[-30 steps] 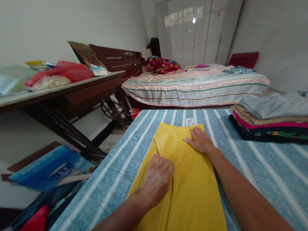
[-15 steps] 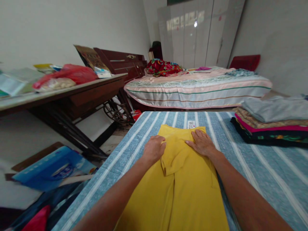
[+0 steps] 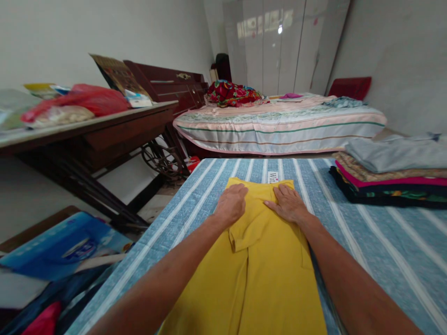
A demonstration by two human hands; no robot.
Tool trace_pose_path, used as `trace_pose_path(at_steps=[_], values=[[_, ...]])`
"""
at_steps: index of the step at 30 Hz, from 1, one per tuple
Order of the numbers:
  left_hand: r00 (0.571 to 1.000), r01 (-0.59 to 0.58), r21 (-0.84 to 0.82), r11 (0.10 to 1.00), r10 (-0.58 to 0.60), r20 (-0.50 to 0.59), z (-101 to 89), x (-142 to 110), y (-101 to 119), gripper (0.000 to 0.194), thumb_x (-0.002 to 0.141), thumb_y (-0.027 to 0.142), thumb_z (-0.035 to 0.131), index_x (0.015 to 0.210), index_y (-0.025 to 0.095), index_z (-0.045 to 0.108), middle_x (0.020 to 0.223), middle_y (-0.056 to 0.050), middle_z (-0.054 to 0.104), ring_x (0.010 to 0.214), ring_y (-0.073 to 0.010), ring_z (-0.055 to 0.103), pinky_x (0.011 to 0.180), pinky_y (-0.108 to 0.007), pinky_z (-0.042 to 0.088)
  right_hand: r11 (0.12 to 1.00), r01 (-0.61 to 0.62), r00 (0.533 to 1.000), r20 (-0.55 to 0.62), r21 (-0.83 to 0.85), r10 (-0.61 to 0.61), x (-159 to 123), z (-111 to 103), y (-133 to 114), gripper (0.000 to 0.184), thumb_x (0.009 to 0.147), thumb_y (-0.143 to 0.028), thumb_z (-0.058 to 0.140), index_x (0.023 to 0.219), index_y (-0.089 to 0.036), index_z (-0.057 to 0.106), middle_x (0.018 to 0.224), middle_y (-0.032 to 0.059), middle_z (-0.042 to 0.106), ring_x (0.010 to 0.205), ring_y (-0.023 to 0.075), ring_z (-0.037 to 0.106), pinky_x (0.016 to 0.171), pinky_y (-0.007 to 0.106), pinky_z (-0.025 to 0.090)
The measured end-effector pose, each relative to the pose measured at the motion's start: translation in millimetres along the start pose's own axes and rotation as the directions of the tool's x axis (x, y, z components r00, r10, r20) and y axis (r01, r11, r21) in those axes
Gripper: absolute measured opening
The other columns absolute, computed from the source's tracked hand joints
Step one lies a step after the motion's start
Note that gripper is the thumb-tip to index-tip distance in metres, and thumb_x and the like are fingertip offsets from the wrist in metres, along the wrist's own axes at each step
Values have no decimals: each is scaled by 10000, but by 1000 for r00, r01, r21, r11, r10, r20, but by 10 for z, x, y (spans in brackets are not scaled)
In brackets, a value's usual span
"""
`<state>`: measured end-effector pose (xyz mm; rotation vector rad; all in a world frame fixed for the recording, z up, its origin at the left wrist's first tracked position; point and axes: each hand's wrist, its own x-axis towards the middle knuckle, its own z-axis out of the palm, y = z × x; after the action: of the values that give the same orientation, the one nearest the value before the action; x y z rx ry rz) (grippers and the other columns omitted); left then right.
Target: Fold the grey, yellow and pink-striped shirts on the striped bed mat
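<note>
Yellow trousers (image 3: pixel 275 274) lie lengthwise before me, waistband at the far end and legs running toward me. A loose fold of the cloth stands up near the crotch. At the left side of the waist, my left hand (image 3: pixel 232 204) is curled on the fabric, its fingertips partly hidden. Opposite it, my right hand (image 3: pixel 289 204) rests flat on the upper right of the trousers, fingers spread and thumb pointing inward.
Blue-and-white striped bedding (image 3: pixel 349 251) lies beneath the trousers. A stack of folded clothes (image 3: pixel 391 174) sits at the right. Another bed (image 3: pixel 279 135) stands beyond. Along the left are a sewing-machine table (image 3: pixel 132 123) with a red bag (image 3: pixel 101 100), and a blue box (image 3: pixel 70 244) lower down.
My left hand has shifted forward and inward from the trousers' side edge onto the waist area. My right hand stays flat on the cloth. The view has shifted slightly to the right.
</note>
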<state>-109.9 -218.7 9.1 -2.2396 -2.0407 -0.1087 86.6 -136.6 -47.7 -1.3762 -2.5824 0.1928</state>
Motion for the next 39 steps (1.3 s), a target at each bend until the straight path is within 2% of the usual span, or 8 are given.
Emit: trace_pose_path(at_steps=[3,6,18,24,27,31,34,39], values=[[981,-89,-97,991,104,163,96,1,72,439,923,335,338,1307,152,448,1443,-124,382,1338,-220,324,1084,-390,274,1000,-8,1000,3,-11,8,0,-4,-6,711,871,-676,270,1275,-118,446,1350,179,406,1268,308,335,1008,416,260],[951,-24,-93,995,51,304,176,-27,90,629,896,545,320,1410,182,315,1525,-130,206,1398,-280,175,1095,-510,189,1000,-16,1000,5,-10,16,-1,0,-9,727,867,-675,287,1296,-105,426,1394,190,362,1289,314,313,1030,419,234],[963,65,-88,994,-40,268,183,-153,57,868,749,774,342,1436,246,278,1534,-156,147,1398,-362,99,1084,-556,129,1000,-7,1000,0,11,7,-5,11,-1,708,865,-666,304,1287,-112,432,1389,187,365,1290,310,310,1028,425,234],[984,85,-163,983,-57,167,167,-272,19,782,773,705,425,1362,191,415,1476,-143,320,1363,-310,259,1087,-468,220,999,36,996,-82,-10,-37,-25,-60,-33,608,880,-595,377,1256,-126,468,1309,168,458,1247,289,365,1019,428,251],[985,136,-254,958,-104,136,104,-238,-71,513,865,513,430,1243,183,537,1338,-86,521,1238,-208,456,1026,-313,337,992,129,981,-145,1,-128,-52,-220,-198,475,917,-503,383,1197,-141,513,1262,149,510,1208,275,408,1030,427,237],[958,285,-251,925,-269,97,11,-114,-223,318,882,210,362,1037,178,638,1065,-69,665,1024,-173,587,905,-273,422,930,333,943,-36,156,-332,-147,-349,-588,353,940,-443,364,1066,-188,573,1095,87,595,1032,209,532,889,306,381],[925,380,-245,892,-367,96,-10,7,-301,265,775,181,510,998,187,651,1090,-90,647,1080,-233,557,933,-334,410,934,328,938,64,143,-340,-254,-252,-821,519,862,-564,465,1145,-137,543,1164,140,563,1085,264,510,920,350,375],[883,468,-379,798,-404,238,-37,250,-364,93,576,153,677,665,160,653,770,-77,677,912,-271,615,794,-335,463,955,282,948,126,86,-291,-337,0,-860,894,823,-721,355,1395,-36,315,1464,233,253,1360,347,191,1077,455,186]])
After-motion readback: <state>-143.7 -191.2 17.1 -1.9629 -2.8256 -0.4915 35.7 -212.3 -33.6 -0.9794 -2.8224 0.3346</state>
